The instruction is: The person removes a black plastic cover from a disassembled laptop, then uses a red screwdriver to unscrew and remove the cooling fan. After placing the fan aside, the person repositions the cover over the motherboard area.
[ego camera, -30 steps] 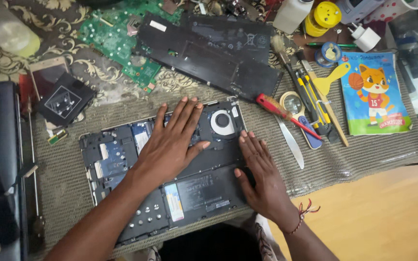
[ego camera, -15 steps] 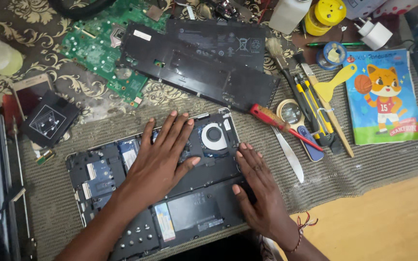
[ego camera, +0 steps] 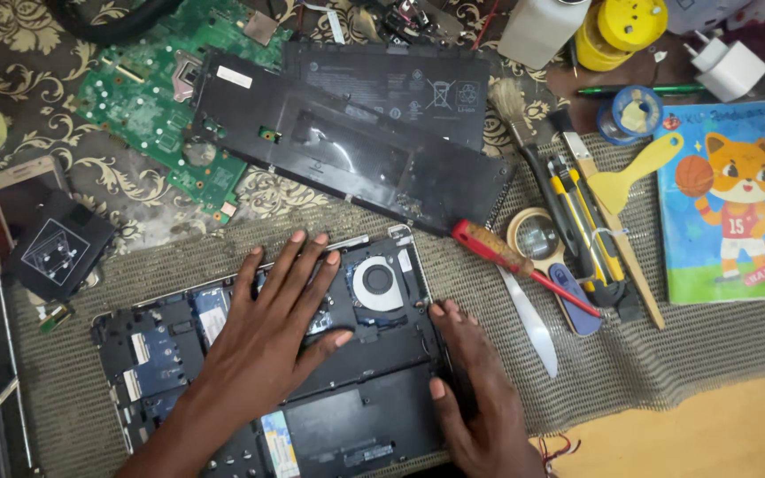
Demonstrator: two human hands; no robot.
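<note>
An opened laptop base (ego camera: 148, 354) lies on a woven grey mat, its insides showing, with a round cooling fan (ego camera: 378, 283) near its top right corner. My left hand (ego camera: 272, 332) rests flat on the middle of the base, fingers spread, just left of the fan. At the base's right edge, my right hand (ego camera: 475, 398) grips the side, thumb on the inner surface. A long black battery pack (ego camera: 356, 155) sits above the laptop.
A green circuit board (ego camera: 148, 102) lies top left. Right of the laptop are a red-handled screwdriver (ego camera: 498, 252), a magnifier (ego camera: 537, 235), a yellow utility knife (ego camera: 582, 226), a brush, a yellow scraper (ego camera: 630, 177) and a cartoon cat booklet (ego camera: 732, 204). A phone (ego camera: 24, 190) lies left.
The view has shifted, so the laptop sits lower and further left in frame. My right hand has slid from the top surface to the base's right edge. My left hand stays flat.
</note>
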